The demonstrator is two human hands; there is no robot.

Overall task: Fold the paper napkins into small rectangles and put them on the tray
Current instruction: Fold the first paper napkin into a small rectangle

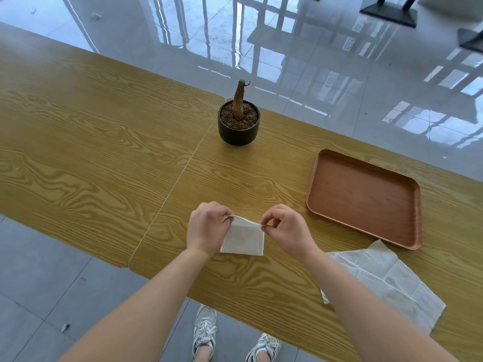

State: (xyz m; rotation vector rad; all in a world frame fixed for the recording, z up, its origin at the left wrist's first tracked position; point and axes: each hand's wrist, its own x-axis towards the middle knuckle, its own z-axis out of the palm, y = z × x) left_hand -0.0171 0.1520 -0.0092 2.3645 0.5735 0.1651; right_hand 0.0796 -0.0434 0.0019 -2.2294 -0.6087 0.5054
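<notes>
A white paper napkin (243,239), folded to a small rectangle, lies on the wooden table with its far edge lifted. My left hand (206,226) pinches its far left corner and my right hand (285,228) pinches its far right corner. A brown rectangular tray (366,197) with nothing in it sits to the right, beyond my right hand. An unfolded white napkin (386,280) lies flat near the table's front edge, partly under my right forearm.
A black pot (238,126) with soil and a bare stem stands at the table's far side, straight ahead of my hands. A seam (177,178) runs between two tabletops. The table's front edge is close to my feet.
</notes>
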